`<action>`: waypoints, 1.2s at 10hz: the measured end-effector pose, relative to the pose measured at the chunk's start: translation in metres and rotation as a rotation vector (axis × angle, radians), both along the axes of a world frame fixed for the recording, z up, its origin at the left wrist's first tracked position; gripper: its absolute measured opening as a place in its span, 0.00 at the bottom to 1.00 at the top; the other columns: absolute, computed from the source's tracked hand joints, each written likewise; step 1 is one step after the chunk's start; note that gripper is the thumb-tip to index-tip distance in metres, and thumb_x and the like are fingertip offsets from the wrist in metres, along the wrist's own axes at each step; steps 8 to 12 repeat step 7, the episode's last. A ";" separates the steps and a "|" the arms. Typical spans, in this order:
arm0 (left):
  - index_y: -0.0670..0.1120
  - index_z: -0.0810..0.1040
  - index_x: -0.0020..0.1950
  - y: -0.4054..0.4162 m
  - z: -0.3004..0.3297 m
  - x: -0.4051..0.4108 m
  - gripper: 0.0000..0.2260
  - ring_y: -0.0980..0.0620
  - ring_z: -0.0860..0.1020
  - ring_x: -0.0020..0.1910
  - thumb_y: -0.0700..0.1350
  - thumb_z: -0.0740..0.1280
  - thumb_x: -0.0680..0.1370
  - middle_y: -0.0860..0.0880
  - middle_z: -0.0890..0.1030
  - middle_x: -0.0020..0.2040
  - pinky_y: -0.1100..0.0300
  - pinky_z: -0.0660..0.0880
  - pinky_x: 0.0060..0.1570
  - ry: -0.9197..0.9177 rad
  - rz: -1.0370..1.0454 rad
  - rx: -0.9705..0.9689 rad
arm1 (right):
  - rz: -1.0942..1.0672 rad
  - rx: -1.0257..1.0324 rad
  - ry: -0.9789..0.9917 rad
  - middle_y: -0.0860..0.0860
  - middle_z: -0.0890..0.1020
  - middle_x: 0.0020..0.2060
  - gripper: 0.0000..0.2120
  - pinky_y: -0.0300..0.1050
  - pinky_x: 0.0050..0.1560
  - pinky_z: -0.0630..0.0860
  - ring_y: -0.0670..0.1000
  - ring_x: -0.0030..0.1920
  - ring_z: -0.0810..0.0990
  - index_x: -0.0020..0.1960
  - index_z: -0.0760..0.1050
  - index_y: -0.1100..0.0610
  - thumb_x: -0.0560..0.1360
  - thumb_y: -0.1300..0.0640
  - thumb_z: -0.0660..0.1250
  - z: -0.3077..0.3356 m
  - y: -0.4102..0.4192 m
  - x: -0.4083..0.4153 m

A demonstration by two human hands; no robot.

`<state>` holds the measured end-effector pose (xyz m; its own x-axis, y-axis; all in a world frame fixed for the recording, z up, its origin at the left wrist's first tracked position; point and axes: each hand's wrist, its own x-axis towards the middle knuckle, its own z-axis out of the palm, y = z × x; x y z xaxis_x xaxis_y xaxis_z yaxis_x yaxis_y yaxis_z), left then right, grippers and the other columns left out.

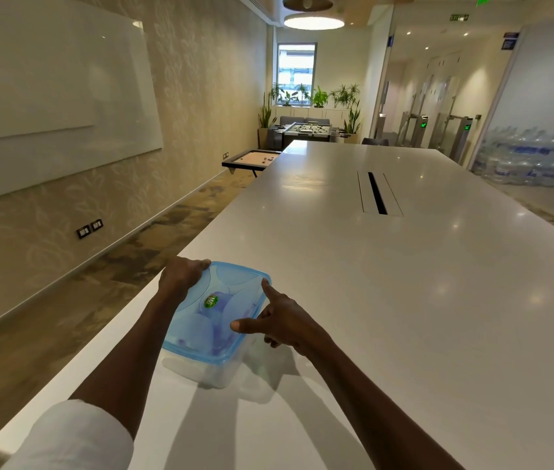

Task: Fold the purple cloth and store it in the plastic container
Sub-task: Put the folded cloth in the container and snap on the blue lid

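A clear plastic container [207, 368] with a translucent blue lid [235, 279] stands near the left edge of the long white table [404, 283]. A green sticker sits on the lid. Purple cloth [216, 347] shows dimly through the lid, inside the container. My left hand [180, 276] grips the lid's far left corner, fingers curled over its rim. My right hand [282, 320] presses the lid's right side with a straight index finger and thumb; its other fingers are curled beside the container.
A black cable slot [377, 193] runs along the table's middle. The table's left edge drops to patterned carpet beside the wall with a whiteboard [55, 89]. A carrom board [252, 159] and a foosball table [306, 128] stand beyond the far end.
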<state>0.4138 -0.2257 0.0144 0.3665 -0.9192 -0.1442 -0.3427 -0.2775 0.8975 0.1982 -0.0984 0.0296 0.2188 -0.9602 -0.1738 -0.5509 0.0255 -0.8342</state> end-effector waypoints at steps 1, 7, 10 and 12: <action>0.37 0.78 0.42 0.002 0.000 0.001 0.18 0.35 0.81 0.51 0.52 0.75 0.70 0.34 0.82 0.50 0.42 0.77 0.55 0.003 0.008 -0.003 | 0.019 -0.004 0.014 0.57 0.80 0.58 0.54 0.41 0.31 0.76 0.51 0.38 0.78 0.79 0.45 0.47 0.66 0.37 0.75 0.000 0.001 -0.001; 0.35 0.68 0.69 0.052 0.039 -0.087 0.25 0.37 0.70 0.69 0.52 0.59 0.81 0.33 0.73 0.67 0.46 0.65 0.68 -0.617 -0.086 -0.391 | -0.361 -0.454 0.176 0.61 0.82 0.55 0.34 0.50 0.60 0.72 0.58 0.61 0.78 0.74 0.62 0.58 0.78 0.35 0.58 0.016 -0.007 -0.058; 0.35 0.68 0.69 0.052 0.039 -0.087 0.25 0.37 0.70 0.69 0.52 0.59 0.81 0.33 0.73 0.67 0.46 0.65 0.68 -0.617 -0.086 -0.391 | -0.361 -0.454 0.176 0.61 0.82 0.55 0.34 0.50 0.60 0.72 0.58 0.61 0.78 0.74 0.62 0.58 0.78 0.35 0.58 0.016 -0.007 -0.058; 0.35 0.68 0.69 0.052 0.039 -0.087 0.25 0.37 0.70 0.69 0.52 0.59 0.81 0.33 0.73 0.67 0.46 0.65 0.68 -0.617 -0.086 -0.391 | -0.361 -0.454 0.176 0.61 0.82 0.55 0.34 0.50 0.60 0.72 0.58 0.61 0.78 0.74 0.62 0.58 0.78 0.35 0.58 0.016 -0.007 -0.058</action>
